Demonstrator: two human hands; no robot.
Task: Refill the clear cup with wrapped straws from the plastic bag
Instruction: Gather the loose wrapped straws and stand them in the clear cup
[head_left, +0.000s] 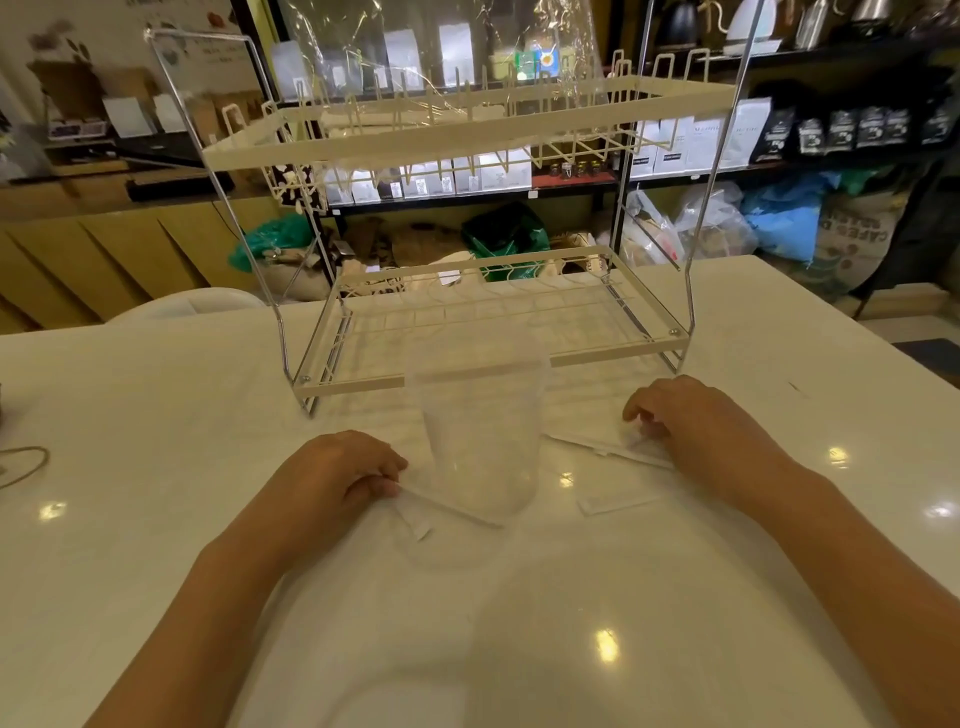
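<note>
Left hand (353, 470) fingers pinching wrapped straw (452, 512) on counter (156, 519); right hand (691, 415) fingers curling on another straw (613, 448). Clear cup (480, 441) sitting between fingers, probably tipping if bumped.

Plastic bag (441, 52) top cut off

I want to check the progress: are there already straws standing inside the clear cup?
No, the clear cup looks empty; wrapped straws lie flat on the table.

A coffee shop or café storeroom, by the look of it; at 1 o'clock dark shelving (810, 62) holds kettles (750, 21) and coffee bags (852, 127); burlap bean sacks (857, 244) slump at 2 o'clock; a wooden counter (104, 228) runs at 10 o'clock.
</note>
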